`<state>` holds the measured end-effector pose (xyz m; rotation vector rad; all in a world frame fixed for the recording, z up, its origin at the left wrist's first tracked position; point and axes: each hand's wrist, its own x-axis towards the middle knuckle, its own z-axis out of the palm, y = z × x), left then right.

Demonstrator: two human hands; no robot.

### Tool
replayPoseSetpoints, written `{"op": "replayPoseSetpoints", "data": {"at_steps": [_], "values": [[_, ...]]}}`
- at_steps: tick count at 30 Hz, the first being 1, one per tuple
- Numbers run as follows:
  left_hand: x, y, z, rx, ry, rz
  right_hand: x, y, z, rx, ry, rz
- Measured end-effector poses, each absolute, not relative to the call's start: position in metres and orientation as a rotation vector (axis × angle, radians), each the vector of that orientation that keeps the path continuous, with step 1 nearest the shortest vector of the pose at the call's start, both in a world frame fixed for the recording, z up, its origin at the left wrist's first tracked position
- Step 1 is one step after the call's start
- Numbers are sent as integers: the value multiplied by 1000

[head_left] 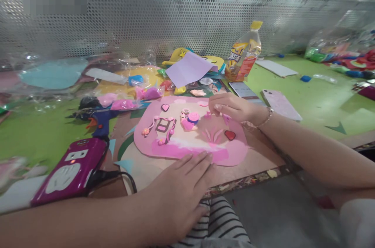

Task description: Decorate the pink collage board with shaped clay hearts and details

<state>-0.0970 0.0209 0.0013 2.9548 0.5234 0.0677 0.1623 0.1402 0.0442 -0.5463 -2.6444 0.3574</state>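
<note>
A pink foam sheet [146, 144] with rounded edges lies flat in front of me. On it sit a pink-and-blue clay snail [192, 118], a dark square outline with pink trim [162, 125], a pink heart [165, 107] and a red heart [230, 134]. My left hand [184, 189] rests with fingers stretched out on the sheet's near edge. Over the upper right part, my right hand [230, 106] bends down with its fingers pinched together close to small pink clay pieces. Whatever is between those fingertips, if anything, is hidden.
Left are a magenta power box [72, 172] with cables and a blue glue gun [101, 123]. Behind lie bagged pink clay [124, 104] and a lilac sheet [190, 69]. A bottle [244, 54] and two phones, one pink [280, 104], are at the back right.
</note>
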Motion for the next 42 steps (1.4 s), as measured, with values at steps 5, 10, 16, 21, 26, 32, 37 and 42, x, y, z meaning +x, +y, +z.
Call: {"op": "replayPoseSetpoints", "data": {"at_steps": [5,10,16,21,26,32,37,42], "values": [[-96,23,0,2964,519,71,164,140,42,-560,-2596,430],[-96,23,1,2971,511,80,166,142,39,-608,-2505,510],[-98,22,0,2974,519,95,166,143,38,-643,-2512,446],[-98,21,1,2976,513,78,169,143,42,-985,-2327,260],[-95,21,3,2988,530,58,167,145,45,-1126,-2185,55],[-95,21,2,2983,545,65,159,143,40,-1156,-2095,397],[-97,19,2,2938,616,72,158,143,35,-1143,-1995,621],[-96,19,2,2902,664,24,159,144,33,-1045,-1954,700]]}}
